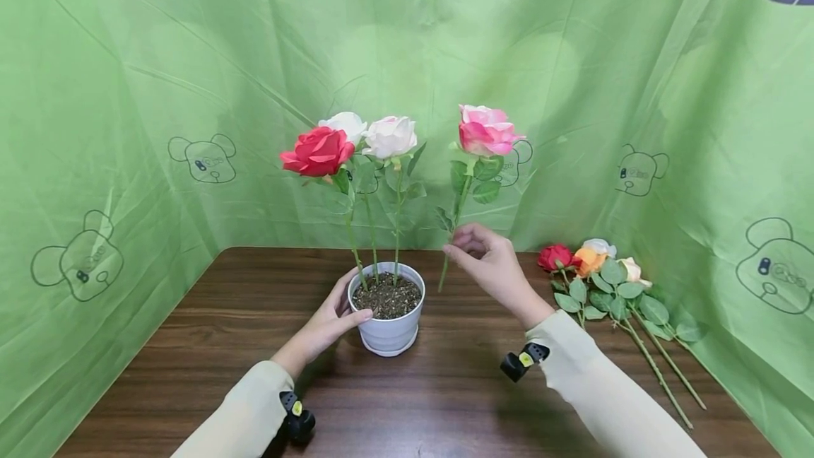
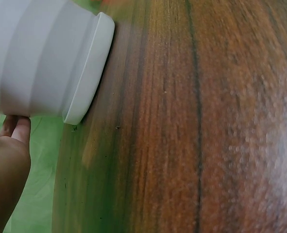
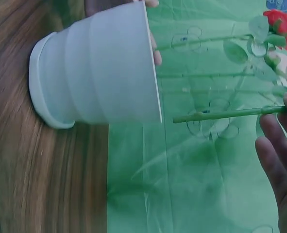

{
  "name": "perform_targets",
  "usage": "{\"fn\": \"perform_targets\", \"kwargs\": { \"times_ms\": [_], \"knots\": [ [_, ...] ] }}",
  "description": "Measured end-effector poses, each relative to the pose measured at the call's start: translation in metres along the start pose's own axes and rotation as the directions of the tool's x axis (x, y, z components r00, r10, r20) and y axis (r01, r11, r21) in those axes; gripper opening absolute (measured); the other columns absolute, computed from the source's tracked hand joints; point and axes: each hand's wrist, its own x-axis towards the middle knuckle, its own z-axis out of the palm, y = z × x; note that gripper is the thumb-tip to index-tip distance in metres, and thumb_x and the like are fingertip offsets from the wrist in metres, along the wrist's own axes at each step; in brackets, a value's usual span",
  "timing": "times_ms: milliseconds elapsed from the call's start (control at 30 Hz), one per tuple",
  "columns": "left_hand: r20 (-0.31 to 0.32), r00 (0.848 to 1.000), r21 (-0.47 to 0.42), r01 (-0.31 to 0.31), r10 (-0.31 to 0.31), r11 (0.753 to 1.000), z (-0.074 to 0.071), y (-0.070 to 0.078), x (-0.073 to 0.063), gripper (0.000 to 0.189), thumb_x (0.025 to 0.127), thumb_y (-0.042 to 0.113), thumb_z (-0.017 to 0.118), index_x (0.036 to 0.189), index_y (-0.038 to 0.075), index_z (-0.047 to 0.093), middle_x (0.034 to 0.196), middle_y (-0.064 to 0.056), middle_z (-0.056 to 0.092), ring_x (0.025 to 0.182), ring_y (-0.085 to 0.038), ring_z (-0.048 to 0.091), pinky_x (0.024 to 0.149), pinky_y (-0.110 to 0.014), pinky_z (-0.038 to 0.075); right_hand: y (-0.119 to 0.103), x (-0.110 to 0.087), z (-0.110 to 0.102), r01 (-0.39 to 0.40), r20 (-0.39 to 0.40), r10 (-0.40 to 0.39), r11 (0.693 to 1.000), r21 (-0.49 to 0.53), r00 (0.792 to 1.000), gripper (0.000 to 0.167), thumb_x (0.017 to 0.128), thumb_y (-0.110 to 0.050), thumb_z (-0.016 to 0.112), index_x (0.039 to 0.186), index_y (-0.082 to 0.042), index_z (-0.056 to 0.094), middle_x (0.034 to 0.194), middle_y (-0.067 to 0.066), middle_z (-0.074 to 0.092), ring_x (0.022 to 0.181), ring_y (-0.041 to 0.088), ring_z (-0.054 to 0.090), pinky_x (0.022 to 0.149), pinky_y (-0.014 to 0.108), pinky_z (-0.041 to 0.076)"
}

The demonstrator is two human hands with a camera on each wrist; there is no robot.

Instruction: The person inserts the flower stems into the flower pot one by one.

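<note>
From my station, my right grip (image 1: 491,263) pinches a pink rose (image 1: 486,134) by its stem, bloom up, nearly upright, top leaning slightly right. The lower end points down near the right rim of the white pot (image 1: 391,334), apart from it. My left grip (image 1: 329,321) clasps the pot's left side on the worktop (image 1: 254,334).

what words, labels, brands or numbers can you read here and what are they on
None can be read for certain.
Cloth: small lettering on the printed bears, too small and blurred to read.
Right wrist camera: a yellow mark beside it, nothing readable.
Pot and held rose: no text shows.
</note>
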Motion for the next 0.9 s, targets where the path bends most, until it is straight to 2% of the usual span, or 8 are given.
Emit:
{"fn": "perform_targets", "kwargs": {
  "times_ms": [233, 433, 533, 700, 900],
  "knots": [
    [0.005, 1.000, -0.001, -0.015, 0.015, 1.000, -0.001, 0.001, 0.000, 0.087, 0.093, 0.010, 0.071, 0.160, 0.013, 0.016, 0.162, -0.019, 0.024, 0.148, -0.031, 0.021, 0.117, -0.041, 0.021, -0.014, 0.007, 0.027, 0.006, 0.019, -0.006, 1.000, 0.014, 1.000, 0.020, 0.088, -0.009, 0.078, 0.104, -0.004, 0.067, 0.092, 0.007, 0.073, 0.081, 0.022, 0.070, 0.070, 0.033, 0.058],
    [0.005, 1.000, 0.004, -0.007, 0.007, 1.000, -0.001, 0.000, 0.000, 0.086, 0.093, 0.009, 0.070, 0.160, 0.016, 0.016, 0.162, -0.017, 0.025, 0.148, -0.029, 0.022, 0.115, -0.029, 0.026, -0.045, 0.005, 0.044, 0.056, 0.026, -0.057, 0.998, 0.028, 0.998, 0.017, 0.088, -0.001, 0.075, 0.102, 0.002, 0.065, 0.090, 0.013, 0.072, 0.081, 0.026, 0.070, 0.075, 0.036, 0.059],
    [0.008, 1.000, 0.007, -0.006, 0.006, 1.000, -0.001, 0.000, 0.000, 0.085, 0.094, 0.009, 0.069, 0.160, 0.016, 0.016, 0.161, -0.017, 0.025, 0.148, -0.030, 0.022, 0.113, -0.025, 0.028, -0.049, 0.005, 0.052, 0.087, 0.023, -0.088, 0.996, 0.024, 0.996, 0.016, 0.087, 0.001, 0.075, 0.100, 0.001, 0.065, 0.089, 0.013, 0.072, 0.079, 0.025, 0.070, 0.075, 0.038, 0.058],
    [0.013, 1.000, 0.008, -0.006, 0.006, 1.000, 0.000, 0.001, 0.000, 0.086, 0.094, 0.009, 0.069, 0.161, 0.015, 0.015, 0.161, -0.019, 0.026, 0.147, -0.031, 0.024, 0.114, -0.028, 0.028, -0.028, 0.010, 0.069, 0.071, 0.031, -0.072, 0.997, 0.043, 0.997, 0.017, 0.088, -0.002, 0.076, 0.101, 0.000, 0.066, 0.090, 0.012, 0.073, 0.079, 0.026, 0.069, 0.074, 0.043, 0.058],
    [0.019, 0.999, -0.009, -0.025, 0.026, 1.000, 0.000, -0.001, 0.001, 0.086, 0.094, 0.006, 0.068, 0.161, 0.014, 0.015, 0.160, -0.020, 0.027, 0.147, -0.032, 0.025, 0.113, -0.027, 0.030, -0.010, 0.015, 0.084, 0.090, 0.037, -0.092, 0.994, 0.059, 0.995, 0.018, 0.089, -0.012, 0.078, 0.103, -0.006, 0.068, 0.091, 0.005, 0.074, 0.079, 0.021, 0.070, 0.071, 0.038, 0.059]
  ]
}}
